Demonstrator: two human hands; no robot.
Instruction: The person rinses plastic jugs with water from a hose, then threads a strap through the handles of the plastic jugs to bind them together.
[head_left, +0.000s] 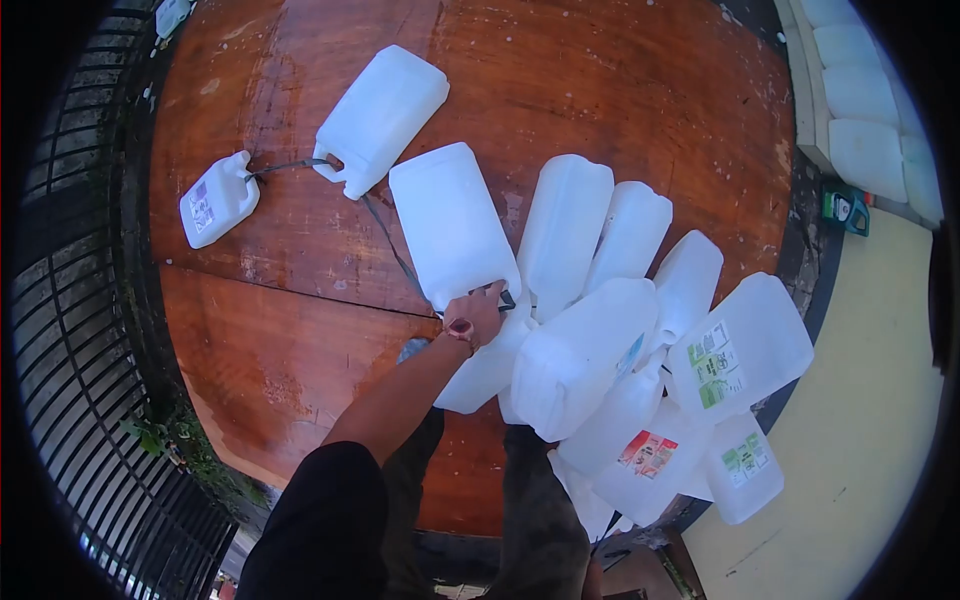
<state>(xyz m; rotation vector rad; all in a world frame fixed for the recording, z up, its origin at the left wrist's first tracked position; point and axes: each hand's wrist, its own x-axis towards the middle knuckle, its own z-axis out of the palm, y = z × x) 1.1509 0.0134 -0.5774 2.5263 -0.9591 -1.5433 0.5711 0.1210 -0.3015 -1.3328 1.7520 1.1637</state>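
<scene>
My left hand [476, 316], with a band at the wrist, is closed at the lower end of a large white jug [452, 215], around its handle area where a black strap [395, 247] passes. This strap runs on to the handle of a second white jug [388, 115] and then to a small jug with a purple label [215, 204]. Against the lower side of my hand lies another translucent jug [478, 372]. At the bottom edge, a sliver of skin beside my leg may be my right hand; its fingers are hidden.
Several more jugs are heaped at the right, among them a green-labelled one [742, 345] and a red-labelled one [650, 455]. All lie on a reddish-brown wooden surface [270, 350]. A metal fence [75, 350] borders the left; stacked white containers [862, 95] and a green bottle [846, 208] stand at the right.
</scene>
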